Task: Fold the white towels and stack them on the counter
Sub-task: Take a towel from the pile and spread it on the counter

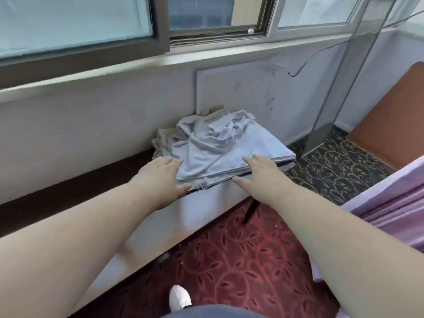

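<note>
White towels [220, 145] are lying rumpled on the worktop [206, 203]; left hand [164, 174] and right hand [261, 172] are resting flat-fingered at the pile's near edge.

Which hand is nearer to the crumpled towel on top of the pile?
Left. The left hand rests at the pile's left edge, close beside the crumpled towel; the right hand lies at the front edge, slightly farther away.
</note>
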